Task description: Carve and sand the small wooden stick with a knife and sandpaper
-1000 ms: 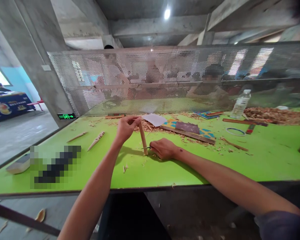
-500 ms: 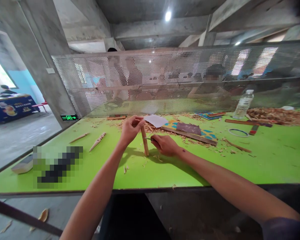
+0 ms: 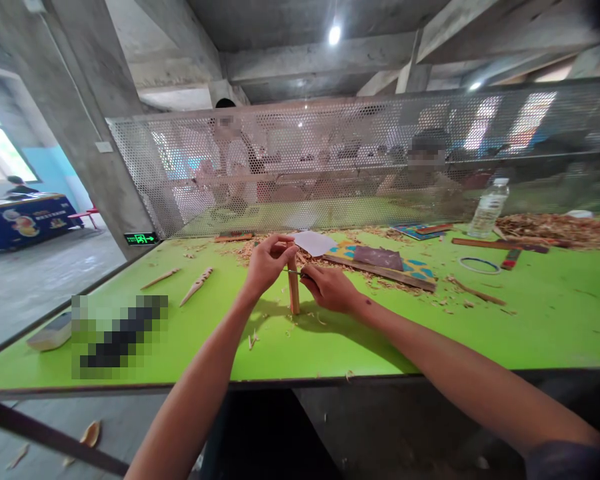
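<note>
Left hand (image 3: 269, 263) grips the upright wooden stick (image 3: 293, 293), bracing it on the green table (image 3: 360, 340); right hand (image 3: 329, 288) pinches a small knife (image 3: 293, 271) at its top.

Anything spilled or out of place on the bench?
Pale wood shavings lie scattered across the bright green table around the upright wooden stick, heaped at the far right; they look like carving waste, not damage.

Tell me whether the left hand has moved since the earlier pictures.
Yes: the left hand has shifted to the right, closer to the sandpaper on the table.
</note>
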`<move>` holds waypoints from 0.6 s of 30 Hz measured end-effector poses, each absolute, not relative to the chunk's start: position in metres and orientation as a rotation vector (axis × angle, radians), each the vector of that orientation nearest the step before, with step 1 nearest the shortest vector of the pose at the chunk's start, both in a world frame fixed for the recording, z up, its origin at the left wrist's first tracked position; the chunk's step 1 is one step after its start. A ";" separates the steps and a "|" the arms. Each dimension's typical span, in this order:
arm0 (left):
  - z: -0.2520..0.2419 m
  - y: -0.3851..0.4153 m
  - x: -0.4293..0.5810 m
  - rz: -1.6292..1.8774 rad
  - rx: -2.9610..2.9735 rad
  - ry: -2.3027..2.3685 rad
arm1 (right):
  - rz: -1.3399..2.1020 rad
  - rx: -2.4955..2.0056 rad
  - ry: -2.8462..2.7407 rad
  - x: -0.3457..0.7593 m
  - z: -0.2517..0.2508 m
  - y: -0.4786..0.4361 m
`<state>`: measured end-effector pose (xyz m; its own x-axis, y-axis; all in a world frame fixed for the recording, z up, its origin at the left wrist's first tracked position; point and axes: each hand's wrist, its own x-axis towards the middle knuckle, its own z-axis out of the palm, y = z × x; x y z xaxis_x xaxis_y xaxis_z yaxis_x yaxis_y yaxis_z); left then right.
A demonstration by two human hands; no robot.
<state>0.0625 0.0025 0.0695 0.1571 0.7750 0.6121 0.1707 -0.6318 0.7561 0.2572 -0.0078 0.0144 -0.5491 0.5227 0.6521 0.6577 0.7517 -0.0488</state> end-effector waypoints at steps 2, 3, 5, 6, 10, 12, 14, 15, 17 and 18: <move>0.069 0.003 0.062 1.507 1.909 0.896 | -0.262 -0.880 -2.303 0.257 0.013 -0.008; 0.068 0.004 0.062 1.512 1.903 0.897 | -0.262 -0.878 -2.318 0.257 0.011 -0.007; 0.068 0.005 0.061 1.518 1.888 0.899 | -0.257 -0.880 -2.347 0.258 0.009 -0.007; 0.067 0.005 0.061 1.520 1.882 0.899 | -0.251 -0.884 -2.360 0.258 0.008 -0.007; 0.066 0.008 0.059 1.523 1.876 0.903 | -0.209 -0.902 -2.408 0.262 0.004 -0.004; 0.065 0.010 0.058 1.523 1.871 0.903 | -0.185 -0.899 -2.449 0.265 0.004 -0.002; 0.065 0.011 0.057 1.521 1.862 0.899 | -0.160 -0.887 -2.486 0.268 0.003 -0.001; 0.065 0.011 0.056 1.518 1.860 0.898 | -0.147 -0.878 -2.494 0.269 0.003 0.000; 0.065 0.011 0.056 1.515 1.864 0.900 | -0.119 -0.866 -2.495 0.269 0.002 0.001; 0.065 0.011 0.056 1.513 1.867 0.903 | -0.104 -0.865 -2.494 0.269 0.002 0.001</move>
